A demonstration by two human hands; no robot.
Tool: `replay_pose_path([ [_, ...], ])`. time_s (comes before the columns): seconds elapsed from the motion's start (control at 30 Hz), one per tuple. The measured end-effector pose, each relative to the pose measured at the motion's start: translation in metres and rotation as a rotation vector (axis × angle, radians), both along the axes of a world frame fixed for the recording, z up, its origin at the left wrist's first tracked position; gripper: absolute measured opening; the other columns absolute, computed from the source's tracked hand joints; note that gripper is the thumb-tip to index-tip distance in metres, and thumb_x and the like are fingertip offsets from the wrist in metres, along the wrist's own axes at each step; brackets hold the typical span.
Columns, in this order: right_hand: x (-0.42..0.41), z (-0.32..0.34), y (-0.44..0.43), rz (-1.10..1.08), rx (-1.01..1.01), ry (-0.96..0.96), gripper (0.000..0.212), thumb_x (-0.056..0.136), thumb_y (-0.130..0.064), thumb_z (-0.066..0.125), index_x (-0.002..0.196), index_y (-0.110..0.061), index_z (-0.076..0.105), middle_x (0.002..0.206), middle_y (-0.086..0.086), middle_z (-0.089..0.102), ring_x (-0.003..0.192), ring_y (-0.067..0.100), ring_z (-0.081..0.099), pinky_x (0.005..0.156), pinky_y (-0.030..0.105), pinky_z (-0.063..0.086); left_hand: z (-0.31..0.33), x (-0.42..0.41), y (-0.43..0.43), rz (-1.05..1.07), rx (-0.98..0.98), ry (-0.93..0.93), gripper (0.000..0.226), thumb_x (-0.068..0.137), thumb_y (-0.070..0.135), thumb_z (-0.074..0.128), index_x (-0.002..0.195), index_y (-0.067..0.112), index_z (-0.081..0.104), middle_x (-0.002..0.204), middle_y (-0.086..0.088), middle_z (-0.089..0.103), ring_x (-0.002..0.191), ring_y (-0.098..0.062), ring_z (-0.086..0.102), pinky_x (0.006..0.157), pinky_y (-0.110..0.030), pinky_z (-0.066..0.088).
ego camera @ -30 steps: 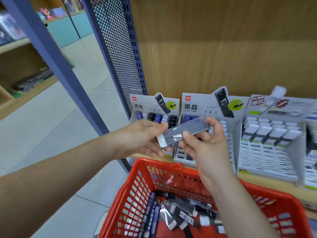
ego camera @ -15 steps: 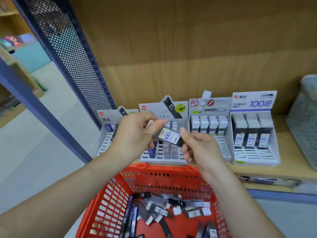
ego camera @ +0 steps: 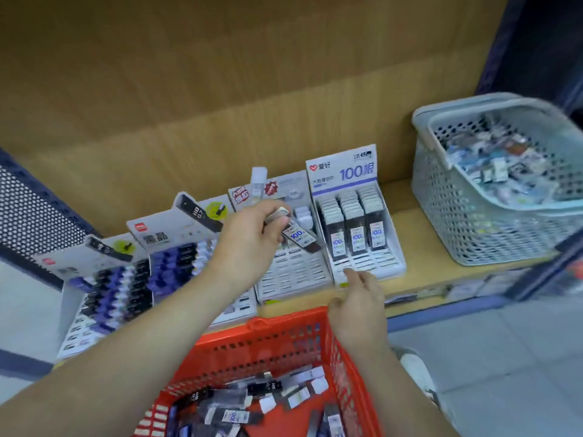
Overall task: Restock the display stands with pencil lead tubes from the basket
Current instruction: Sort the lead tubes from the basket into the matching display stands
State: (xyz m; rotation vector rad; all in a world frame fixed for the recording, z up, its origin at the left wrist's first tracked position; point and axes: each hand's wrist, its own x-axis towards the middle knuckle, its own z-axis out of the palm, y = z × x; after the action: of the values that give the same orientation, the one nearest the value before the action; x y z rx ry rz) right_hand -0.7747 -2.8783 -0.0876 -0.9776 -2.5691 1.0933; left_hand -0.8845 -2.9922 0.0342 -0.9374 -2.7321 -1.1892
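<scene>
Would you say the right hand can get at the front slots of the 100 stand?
Probably yes: the right hand is just before the stand, a finger at its bare front rows, nothing between; the left hand holds a tube further left.

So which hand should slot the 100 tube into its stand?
Left. The left hand pinches the tube right beside the 100 stand; the right hand holds nothing, fingers relaxed, at the stand's front edge.
</scene>
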Motion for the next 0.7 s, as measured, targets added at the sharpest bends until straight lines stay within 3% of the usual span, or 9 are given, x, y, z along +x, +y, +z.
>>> replay_pose_path([
  [0.17,0.010,-0.017,-0.002,0.085,0.101,-0.036,0.069,0.087,-0.011,0.053,0.152,-0.012,0.029,0.161,0.013,0.017,0.149,0.030,0.009,0.120,0.038,0.018,-0.026,-0.005,0.047,-0.094,-0.099,0.061,0.012,0.095,0.012,0.053,0.090,0.017,0.064,0.065,0.011,0.055,0.067,-0.012,0.055,0.061,-0.027,0.035],
  [0.27,0.008,-0.017,0.009,0.058,0.087,-0.053,0.069,0.092,-0.015,0.047,0.155,-0.014,0.020,0.165,0.008,0.005,0.152,0.026,-0.005,0.123,0.038,0.008,-0.042,-0.006,0.069,-0.111,-0.124,0.066,0.011,0.095,0.015,0.055,0.094,0.015,0.066,0.070,0.007,0.060,0.072,-0.015,0.057,0.062,-0.028,0.036],
  [0.4,0.007,-0.018,0.019,0.032,0.078,-0.063,0.067,0.093,-0.017,0.044,0.155,-0.016,0.018,0.166,0.005,-0.001,0.152,0.022,-0.011,0.123,0.036,0.005,-0.054,-0.003,0.097,-0.166,-0.169,0.070,0.014,0.096,0.018,0.054,0.102,0.015,0.066,0.081,-0.002,0.067,0.076,-0.020,0.058,0.068,-0.029,0.041],
  [0.5,0.007,-0.022,0.016,0.033,0.077,-0.045,0.070,0.091,-0.015,0.048,0.155,-0.015,0.019,0.166,0.006,-0.001,0.152,0.022,-0.011,0.124,0.037,0.005,-0.061,-0.004,0.108,-0.200,-0.210,0.090,0.016,0.097,0.019,0.053,0.103,0.012,0.065,0.075,-0.002,0.063,0.073,-0.021,0.056,0.065,-0.029,0.040],
  [0.7,0.006,-0.021,0.016,0.011,0.044,-0.032,0.071,0.091,-0.013,0.047,0.156,-0.016,0.018,0.166,0.003,-0.004,0.152,0.020,-0.015,0.123,0.034,0.004,-0.062,-0.012,0.115,-0.269,-0.329,0.169,0.019,0.097,0.020,0.049,0.083,0.009,0.056,0.067,-0.006,0.059,0.069,-0.025,0.054,0.063,-0.035,0.043],
])
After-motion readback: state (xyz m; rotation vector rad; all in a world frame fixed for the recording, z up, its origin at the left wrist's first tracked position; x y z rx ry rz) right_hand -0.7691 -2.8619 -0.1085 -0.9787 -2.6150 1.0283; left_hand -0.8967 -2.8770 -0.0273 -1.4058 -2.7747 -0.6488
